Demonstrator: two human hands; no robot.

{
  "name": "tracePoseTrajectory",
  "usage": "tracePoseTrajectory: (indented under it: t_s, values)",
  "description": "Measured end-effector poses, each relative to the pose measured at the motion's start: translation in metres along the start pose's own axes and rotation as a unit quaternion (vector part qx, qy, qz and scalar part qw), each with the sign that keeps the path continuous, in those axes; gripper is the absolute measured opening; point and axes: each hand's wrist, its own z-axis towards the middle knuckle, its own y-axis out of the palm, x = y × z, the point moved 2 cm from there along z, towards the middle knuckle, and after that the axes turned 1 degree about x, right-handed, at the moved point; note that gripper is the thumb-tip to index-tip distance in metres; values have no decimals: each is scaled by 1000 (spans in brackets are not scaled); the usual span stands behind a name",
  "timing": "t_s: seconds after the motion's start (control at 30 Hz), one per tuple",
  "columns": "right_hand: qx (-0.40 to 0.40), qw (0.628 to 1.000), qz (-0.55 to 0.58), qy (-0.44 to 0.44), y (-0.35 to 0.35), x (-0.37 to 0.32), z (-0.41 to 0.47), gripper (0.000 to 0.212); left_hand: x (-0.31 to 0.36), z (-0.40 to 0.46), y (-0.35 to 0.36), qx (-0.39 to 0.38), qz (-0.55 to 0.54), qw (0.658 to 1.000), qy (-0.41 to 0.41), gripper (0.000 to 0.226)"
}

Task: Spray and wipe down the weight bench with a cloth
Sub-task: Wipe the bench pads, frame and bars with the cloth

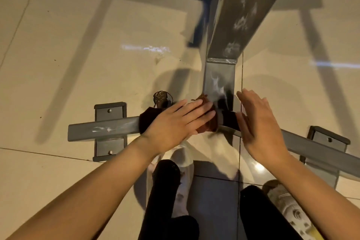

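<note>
The person's forearms are reaching up from the bottom of the frame to the weight bench (220, 82) frame at centre. The left hand (175, 122) is pressing the dark cloth (206, 124) flat-fingered onto the crossbar (105, 129) joint; the right hand (259, 122) is hovering open, holding nothing. Firm, overlapping strokes would probably clear the streaks best.

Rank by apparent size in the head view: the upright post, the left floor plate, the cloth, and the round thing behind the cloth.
1. Upright post, by far the largest.
2. Left floor plate, partly crossed by the bar.
3. Cloth, mostly hidden under the left hand, so its place against the plate is unsure.
4. Round thing, smallest.
</note>
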Motion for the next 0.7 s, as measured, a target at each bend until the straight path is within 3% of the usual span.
tracePoseTrajectory:
  t_s: [0.07,0.13,0.27,0.37,0.43,0.53,0.7]
  values:
    - [1,999,2,44,-2,3,-7,46,0,18,4,-26,33,998,36,61]
    - [-4,999,-7,33,1,-2,-9,50,5,26,7,-6,58,997,45,60]
    - [-34,978,-178,-103,10,0,-8,60,-2,12,2,-1,26,999,29,60]
    - [-72,953,-266,-126,14,24,-1,72,-32,-51,-2,-20,-26,998,-52,61]
    - [-64,953,-266,-129,16,35,-1,75,-46,-102,-3,-34,-23,992,-120,63]
    - [-23,956,-248,-157,20,33,-1,74,-52,-119,-2,-44,2,987,-156,59]
    - [-22,961,-234,-144,18,32,-2,77,-9,-29,8,-4,46,997,-63,62]
